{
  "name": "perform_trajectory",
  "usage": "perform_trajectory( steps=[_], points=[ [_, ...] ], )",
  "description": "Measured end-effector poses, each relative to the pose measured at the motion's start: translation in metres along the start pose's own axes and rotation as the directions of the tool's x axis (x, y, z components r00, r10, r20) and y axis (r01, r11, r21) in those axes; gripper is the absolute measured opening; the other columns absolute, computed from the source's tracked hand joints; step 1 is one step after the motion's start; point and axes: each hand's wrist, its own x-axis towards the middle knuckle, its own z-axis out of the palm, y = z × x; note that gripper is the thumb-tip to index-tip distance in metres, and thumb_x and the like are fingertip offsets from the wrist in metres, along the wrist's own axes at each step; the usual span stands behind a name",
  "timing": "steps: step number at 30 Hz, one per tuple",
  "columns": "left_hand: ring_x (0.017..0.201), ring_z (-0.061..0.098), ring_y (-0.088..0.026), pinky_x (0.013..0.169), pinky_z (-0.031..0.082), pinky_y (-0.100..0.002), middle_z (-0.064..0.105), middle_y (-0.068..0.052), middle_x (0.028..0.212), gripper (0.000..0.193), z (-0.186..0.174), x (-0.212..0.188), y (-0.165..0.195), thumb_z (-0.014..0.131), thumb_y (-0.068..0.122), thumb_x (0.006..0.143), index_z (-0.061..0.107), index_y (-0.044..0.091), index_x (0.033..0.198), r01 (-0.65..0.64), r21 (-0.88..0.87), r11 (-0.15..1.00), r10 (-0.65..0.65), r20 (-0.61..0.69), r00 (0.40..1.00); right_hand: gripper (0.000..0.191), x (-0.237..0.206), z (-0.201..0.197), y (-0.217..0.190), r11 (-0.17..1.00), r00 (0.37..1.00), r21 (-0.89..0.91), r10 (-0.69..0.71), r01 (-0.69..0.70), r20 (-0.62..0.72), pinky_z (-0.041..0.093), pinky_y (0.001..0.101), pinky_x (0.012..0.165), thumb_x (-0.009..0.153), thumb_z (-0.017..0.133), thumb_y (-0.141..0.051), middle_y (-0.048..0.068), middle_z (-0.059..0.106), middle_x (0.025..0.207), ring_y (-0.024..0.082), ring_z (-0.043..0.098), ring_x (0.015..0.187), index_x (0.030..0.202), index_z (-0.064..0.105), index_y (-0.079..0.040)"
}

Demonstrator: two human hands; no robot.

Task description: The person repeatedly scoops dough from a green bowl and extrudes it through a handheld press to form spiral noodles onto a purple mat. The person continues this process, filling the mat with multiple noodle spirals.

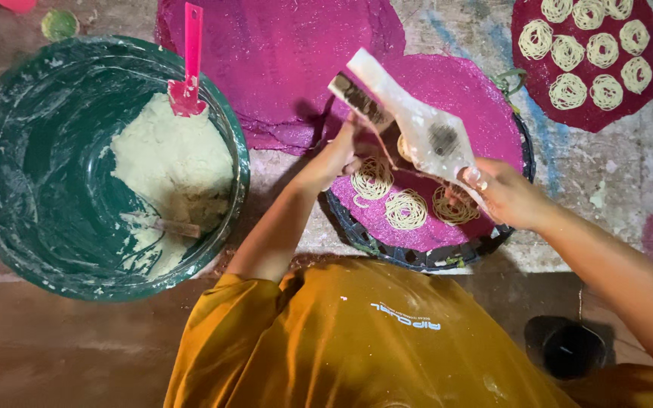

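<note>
We are seeing a green tub (pixel 17 189) of pale dough (pixel 171 162) sitting at the floor's left edge, a pink scraper (pixel 188 68) resting in it, and a dark cup (pixel 572 349) standing bottom right.

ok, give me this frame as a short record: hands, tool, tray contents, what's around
left hand: grips one handle of the press
right hand: grips the other handle
press: pale, two-handled, held tilted over the tray
round tray: dark woven rim, lined with a pink cloth
noodle coils: three clear on the cloth, a fourth partly hidden under the press
green basin: holds pale dough and a pink spatula
second mat: top right, nine coils
clothing: orange shirt
</note>
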Motion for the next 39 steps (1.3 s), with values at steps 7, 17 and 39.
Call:
perform_trajectory(
  steps=[7,17,39],
  points=[
    [0.058,0.063,-0.022,0.054,0.051,-0.037,0.072,-0.009,0.082,0.079,0.009,-0.065,-0.01,0.049,0.036,0.098,0.016,0.01,0.165,-0.169,0.912,0.373,0.415,-0.001,0.91,0.06,0.007,-0.017,0.022,0.99,0.994,0.088,-0.107,0.11,-0.037,0.056,0.0358,0.091,0.103,0.045,-0.05,0.01,0.072,0.107,0.019,0.07,0.099,0.131,0.06,0.001],
    [0.12,0.061,-0.022,0.107,0.047,-0.041,0.065,-0.005,0.122,0.075,-0.008,-0.038,0.085,0.061,0.067,0.084,0.059,0.013,0.136,-0.316,-0.789,0.527,0.558,0.042,0.828,0.078,0.008,0.006,-0.019,0.97,0.849,0.131,0.11,-0.206,0.516,0.051,0.0437,0.102,0.093,0.034,-0.064,0.014,0.076,0.116,0.028,0.071,0.11,0.126,0.063,0.001],
    [0.089,0.056,-0.021,0.085,0.049,-0.039,0.055,-0.002,0.086,0.024,-0.058,0.071,0.106,0.046,0.036,0.092,0.053,0.013,0.096,-0.41,-0.893,0.188,0.788,-0.112,0.605,0.076,0.076,0.008,-0.099,0.921,1.0,-0.391,-0.002,0.003,0.003,0.056,0.0369,0.067,0.099,0.034,-0.066,0.014,0.072,0.084,0.022,0.067,0.074,0.102,0.067,0.003]
  ],
)
